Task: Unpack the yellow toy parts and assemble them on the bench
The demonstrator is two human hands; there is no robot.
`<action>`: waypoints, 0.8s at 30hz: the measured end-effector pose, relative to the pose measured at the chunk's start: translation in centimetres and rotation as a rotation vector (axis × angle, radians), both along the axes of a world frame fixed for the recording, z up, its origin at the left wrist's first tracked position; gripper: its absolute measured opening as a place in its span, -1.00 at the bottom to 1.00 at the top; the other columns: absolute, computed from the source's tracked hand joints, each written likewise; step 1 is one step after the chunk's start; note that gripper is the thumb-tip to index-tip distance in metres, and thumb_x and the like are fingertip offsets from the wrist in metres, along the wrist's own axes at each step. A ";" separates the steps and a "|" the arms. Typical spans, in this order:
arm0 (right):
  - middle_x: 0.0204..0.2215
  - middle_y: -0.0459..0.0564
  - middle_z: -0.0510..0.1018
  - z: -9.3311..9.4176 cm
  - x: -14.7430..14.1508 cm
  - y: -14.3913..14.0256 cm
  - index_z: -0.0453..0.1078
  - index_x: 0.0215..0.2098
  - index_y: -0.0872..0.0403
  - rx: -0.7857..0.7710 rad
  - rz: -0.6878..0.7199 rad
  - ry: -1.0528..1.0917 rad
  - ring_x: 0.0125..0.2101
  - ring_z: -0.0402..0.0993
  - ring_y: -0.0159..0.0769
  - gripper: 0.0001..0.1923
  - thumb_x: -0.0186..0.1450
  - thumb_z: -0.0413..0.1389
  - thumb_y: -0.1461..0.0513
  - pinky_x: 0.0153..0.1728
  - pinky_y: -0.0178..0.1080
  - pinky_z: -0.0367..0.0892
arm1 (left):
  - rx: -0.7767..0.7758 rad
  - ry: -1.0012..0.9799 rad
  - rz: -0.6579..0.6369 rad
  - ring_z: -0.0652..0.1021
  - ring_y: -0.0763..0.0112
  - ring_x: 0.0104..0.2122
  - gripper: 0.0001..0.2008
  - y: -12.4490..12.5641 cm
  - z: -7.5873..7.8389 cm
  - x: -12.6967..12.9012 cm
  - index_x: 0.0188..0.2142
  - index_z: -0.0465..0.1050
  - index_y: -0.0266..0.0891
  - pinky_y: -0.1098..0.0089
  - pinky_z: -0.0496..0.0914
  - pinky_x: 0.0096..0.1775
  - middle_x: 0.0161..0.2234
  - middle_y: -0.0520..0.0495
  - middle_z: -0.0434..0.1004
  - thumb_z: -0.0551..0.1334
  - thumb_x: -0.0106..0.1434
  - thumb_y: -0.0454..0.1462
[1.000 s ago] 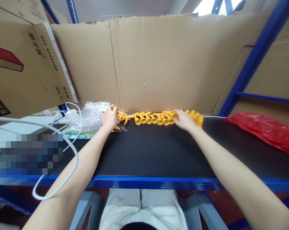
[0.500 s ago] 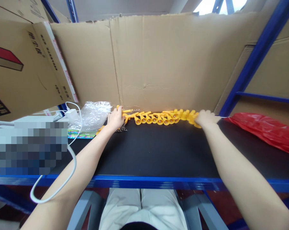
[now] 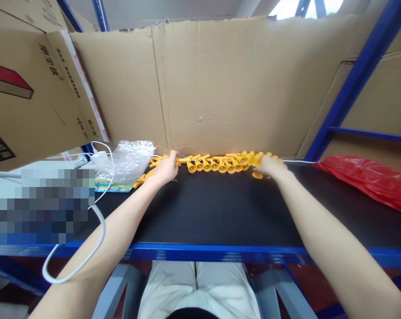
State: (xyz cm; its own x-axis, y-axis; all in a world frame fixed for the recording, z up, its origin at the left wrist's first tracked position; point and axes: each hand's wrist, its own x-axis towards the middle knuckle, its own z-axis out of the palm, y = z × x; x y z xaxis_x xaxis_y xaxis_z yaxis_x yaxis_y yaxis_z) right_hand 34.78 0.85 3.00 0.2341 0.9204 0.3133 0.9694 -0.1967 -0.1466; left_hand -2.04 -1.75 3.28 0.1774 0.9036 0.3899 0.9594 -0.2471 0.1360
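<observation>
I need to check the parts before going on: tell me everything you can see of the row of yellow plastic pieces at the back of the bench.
The yellow plastic pieces are glossy, funnel-mouthed parts with short stems, crowded in an uneven row on the black bench top, close to the cardboard wall. The left hand rests on the row's left end, where a few pieces trail toward the clear plastic bag. The right hand covers the right end. Fine details are too small to tell.
</observation>
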 end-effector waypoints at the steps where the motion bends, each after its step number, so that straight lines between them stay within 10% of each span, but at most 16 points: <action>1: -0.50 0.19 0.52 -0.2 -0.3 0.1 0.45 -0.28 0.19 -0.064 -0.025 0.036 -0.40 0.49 -0.05 -0.67 0.07 0.19 0.13 -0.37 -0.07 0.34 | 0.000 -0.002 0.001 0.51 0.11 -0.14 -0.62 0.0 0.0 0.0 0.07 0.11 -0.25 0.20 0.36 -0.18 -0.15 -0.26 0.49 0.04 0.24 -0.29; 5: -0.51 0.18 0.52 -0.9 -1.1 0.2 0.45 -0.30 0.18 -0.229 -0.029 0.109 -0.43 0.49 -0.05 -0.68 0.10 0.15 0.10 -0.39 -0.08 0.34 | -0.005 -0.004 0.004 0.52 0.11 -0.17 -0.62 0.2 -0.2 -0.1 0.05 0.10 -0.25 0.21 0.36 -0.18 -0.18 -0.25 0.50 0.06 0.25 -0.25; 12: -0.28 0.27 0.52 0.6 -3.2 -1.7 0.35 -0.14 0.17 0.058 -0.006 -0.090 -0.25 0.47 0.05 -0.60 0.08 0.15 0.16 -0.29 -0.03 0.32 | 0.008 0.015 -0.098 0.53 0.16 -0.18 -0.60 0.2 -0.4 0.1 0.05 0.06 -0.19 0.23 0.37 -0.18 -0.25 -0.16 0.52 0.06 0.24 -0.18; 19: -0.09 0.08 0.49 0.8 -7.1 -3.2 0.37 -0.07 0.07 0.286 0.665 -0.141 -0.11 0.42 -0.11 -0.68 0.19 0.03 0.29 -0.12 -0.09 0.25 | 0.024 0.042 -0.163 0.54 0.16 -0.26 -0.62 -0.7 -0.1 0.8 0.03 0.09 -0.18 0.25 0.37 -0.24 -0.31 -0.13 0.51 0.06 0.25 -0.16; 24: -0.08 0.06 0.50 -0.3 -9.0 -3.6 0.34 0.00 0.04 0.348 0.756 -0.114 -0.08 0.40 -0.10 -0.66 0.25 0.01 0.26 -0.10 -0.04 0.19 | 0.013 0.051 -0.175 0.54 0.17 -0.25 -0.62 -0.8 -0.1 0.9 0.03 0.10 -0.19 0.26 0.36 -0.24 -0.30 -0.12 0.51 0.07 0.24 -0.17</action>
State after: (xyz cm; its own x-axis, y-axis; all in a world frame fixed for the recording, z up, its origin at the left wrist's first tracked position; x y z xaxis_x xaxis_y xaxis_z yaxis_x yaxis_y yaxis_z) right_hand 25.76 -2.80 2.68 -0.4572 0.6630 0.5928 0.8344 0.5505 0.0280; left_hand -1.18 -2.53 3.21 0.3517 0.8519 0.3880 0.9070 -0.4127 0.0840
